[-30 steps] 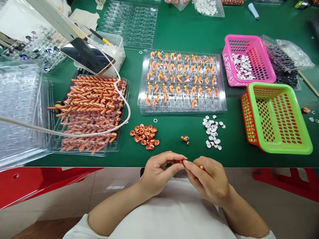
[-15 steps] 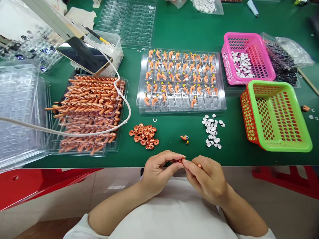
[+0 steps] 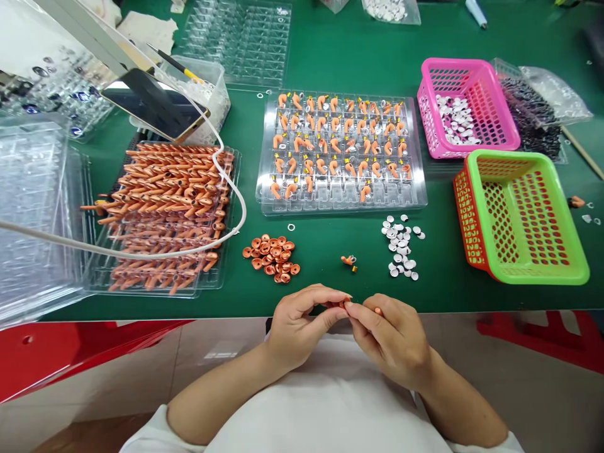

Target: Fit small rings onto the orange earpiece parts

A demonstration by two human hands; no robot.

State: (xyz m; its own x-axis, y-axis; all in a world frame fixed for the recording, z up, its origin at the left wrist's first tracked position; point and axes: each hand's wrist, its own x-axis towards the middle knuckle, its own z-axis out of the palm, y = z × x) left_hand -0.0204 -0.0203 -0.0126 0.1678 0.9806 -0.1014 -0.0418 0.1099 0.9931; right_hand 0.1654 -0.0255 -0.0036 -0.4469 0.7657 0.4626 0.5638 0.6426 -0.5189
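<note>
At the table's front edge, my left hand and my right hand meet, thumbs and fingertips closed on a small copper-coloured part, mostly hidden by the fingers. An orange-brown tip pokes out between the fingers of my right hand; whether it belongs to the same part I cannot tell. Just beyond my hands lies a small orange piece with a clear ring and a yellow bit. Copper-coloured cups are heaped to the left, and round white discs are scattered to the right.
A clear tray holds rows of curved orange pieces. Copper-coloured stemmed parts fill stacked trays at left, under a white cable and a phone. Pink and green baskets stand at right.
The view has shifted very slightly, so the table's things sit a little further left and up. Both hands keep the same pinch on the copper-coloured part.
</note>
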